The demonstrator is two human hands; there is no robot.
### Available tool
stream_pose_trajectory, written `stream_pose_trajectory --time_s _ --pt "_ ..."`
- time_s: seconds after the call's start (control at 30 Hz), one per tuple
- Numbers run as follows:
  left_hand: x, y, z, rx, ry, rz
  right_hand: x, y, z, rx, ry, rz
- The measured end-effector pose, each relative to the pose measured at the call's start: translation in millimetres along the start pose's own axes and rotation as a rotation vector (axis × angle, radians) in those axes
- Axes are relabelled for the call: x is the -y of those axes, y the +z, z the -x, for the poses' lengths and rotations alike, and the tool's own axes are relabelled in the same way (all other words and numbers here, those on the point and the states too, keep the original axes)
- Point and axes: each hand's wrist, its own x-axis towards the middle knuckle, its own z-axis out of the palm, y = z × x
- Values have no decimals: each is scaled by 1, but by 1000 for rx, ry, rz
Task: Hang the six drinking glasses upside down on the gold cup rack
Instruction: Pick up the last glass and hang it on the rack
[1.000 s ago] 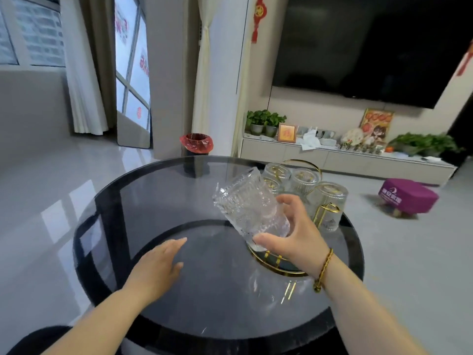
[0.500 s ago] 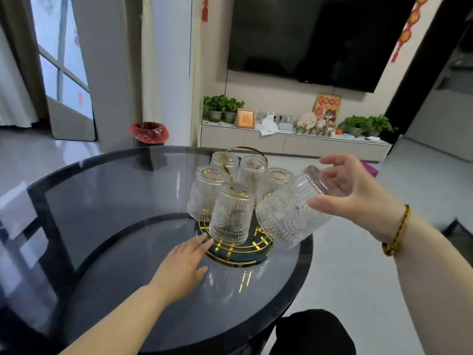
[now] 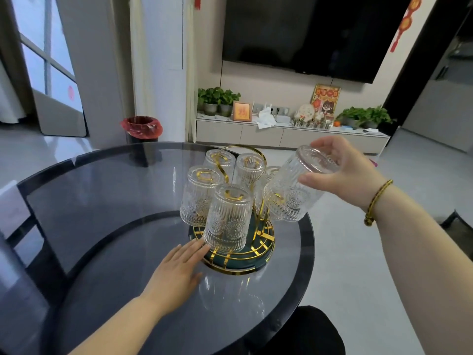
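Observation:
The gold cup rack (image 3: 252,254) with a dark green round base stands on the round glass table (image 3: 107,201). Several ribbed clear glasses hang upside down on its arms; the nearest hung glass (image 3: 227,219) is at the front. My right hand (image 3: 343,172) grips the base of another ribbed glass (image 3: 294,190), mouth down and tilted, at the rack's right side, over a gold arm. My left hand (image 3: 179,270) lies flat on the table, fingertips touching the rack's base rim.
The table's dark rim runs close to the rack on the right. Beyond it lie grey floor, a red-lined bin (image 3: 142,128), a low TV cabinet (image 3: 281,135) with plants, and a wall-mounted television (image 3: 307,34). A dark shape (image 3: 314,331) sits below the near table edge.
My right hand has carried the glass from the rack's front to its right side, turning it mouth down onto a gold arm. My left hand has slid up to the rack's base.

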Motion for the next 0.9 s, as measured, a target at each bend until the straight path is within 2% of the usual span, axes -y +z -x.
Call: stream_pose_trajectory --time_s 0.37,0.9 --pt "4 10 2 -42 -56 -9 -4 39 -5 116 17 78" --pt "6 8 4 -59 -63 62 -19 72 1 182 88 57"
